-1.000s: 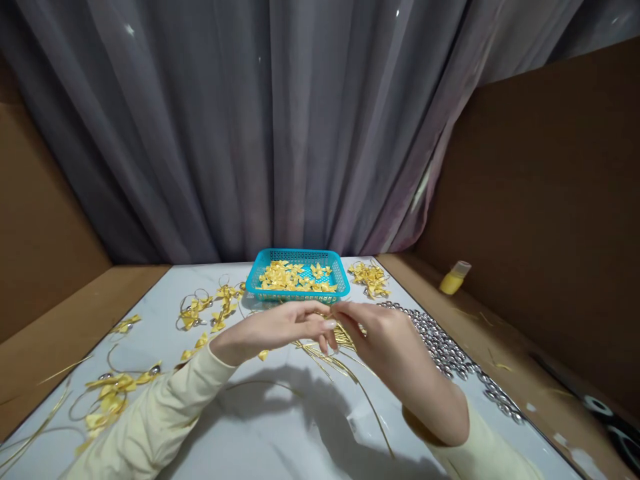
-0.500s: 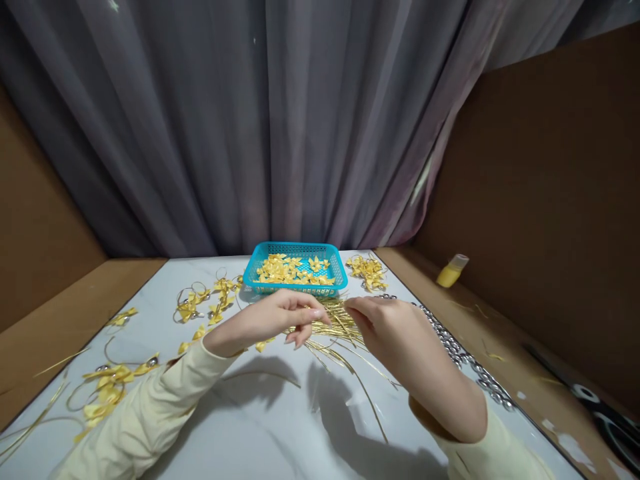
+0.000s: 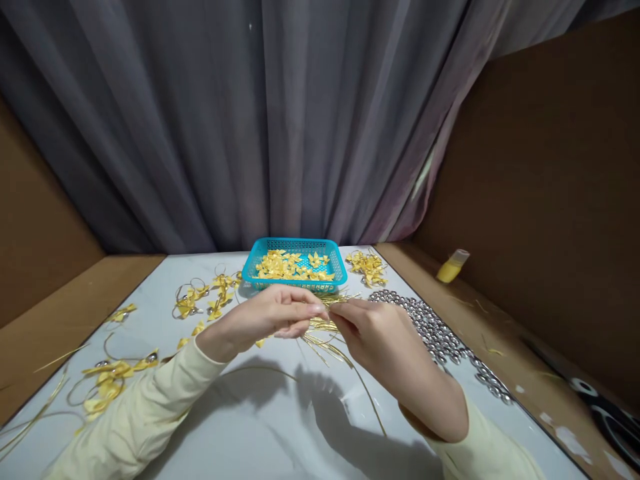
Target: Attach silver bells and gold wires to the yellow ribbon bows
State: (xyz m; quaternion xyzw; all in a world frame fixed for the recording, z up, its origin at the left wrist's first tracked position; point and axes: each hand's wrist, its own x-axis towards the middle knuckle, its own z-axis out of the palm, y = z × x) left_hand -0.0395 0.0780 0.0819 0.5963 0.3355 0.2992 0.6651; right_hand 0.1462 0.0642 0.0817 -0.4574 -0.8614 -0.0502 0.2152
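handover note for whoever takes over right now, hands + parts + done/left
Left hand and right hand: fingertips pinched together on thin gold strands above the white table.
Parts: loose yellow bows in the blue basket; silver beads along the right edge.
Done: looped bows with beads lie at left, more beside the basket.
Left: strand pile, beads and basket bows remain unused.

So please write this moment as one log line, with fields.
left hand: pinches gold strips | right hand: pinches same strips | behind: blue basket of yellow bows | right: silver beads
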